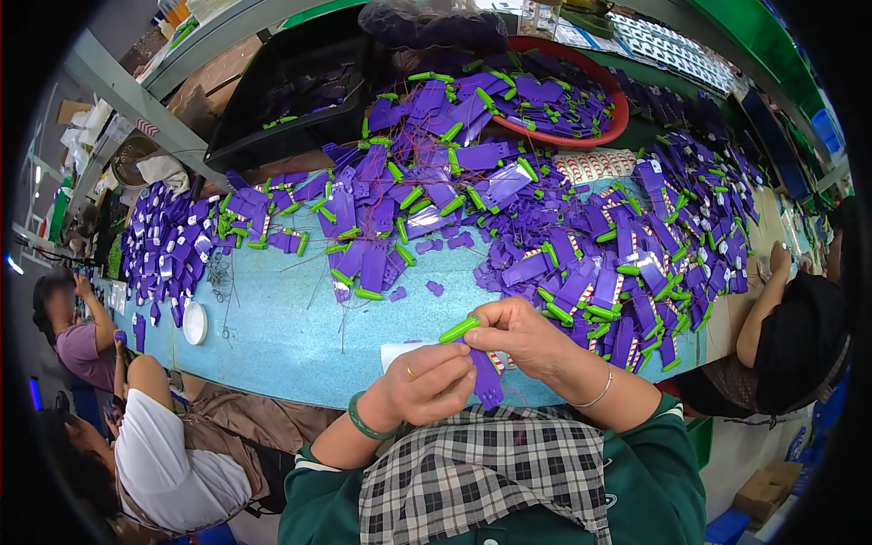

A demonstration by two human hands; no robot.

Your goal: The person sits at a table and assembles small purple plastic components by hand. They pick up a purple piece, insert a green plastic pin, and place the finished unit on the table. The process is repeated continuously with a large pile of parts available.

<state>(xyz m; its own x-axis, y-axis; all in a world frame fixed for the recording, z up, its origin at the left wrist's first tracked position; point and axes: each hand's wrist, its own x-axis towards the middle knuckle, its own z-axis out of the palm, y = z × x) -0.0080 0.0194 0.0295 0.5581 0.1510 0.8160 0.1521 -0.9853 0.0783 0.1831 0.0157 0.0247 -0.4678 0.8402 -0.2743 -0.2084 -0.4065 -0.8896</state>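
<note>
Near the front edge of the table my two hands meet on one purple plastic piece (488,381) with a bright green rounded bar (459,330) at its upper end. My left hand (429,385) is closed, its fingertips pinching the piece from the left side. My right hand (518,334) grips the green end between thumb and curled fingers. A red-and-white striped strip shows beside the purple part, partly covered by my fingers. Just beyond my left hand lies a white sheet or pad (397,352), half hidden by that hand.
Large heaps of purple-and-green pieces (627,263) spread over the blue table (272,327). Behind them stand a red basin (619,100) and a black bin (245,136). Purple parts with white ends (168,245) and a white round lid or dish (194,323) are left. Co-workers sit on both sides.
</note>
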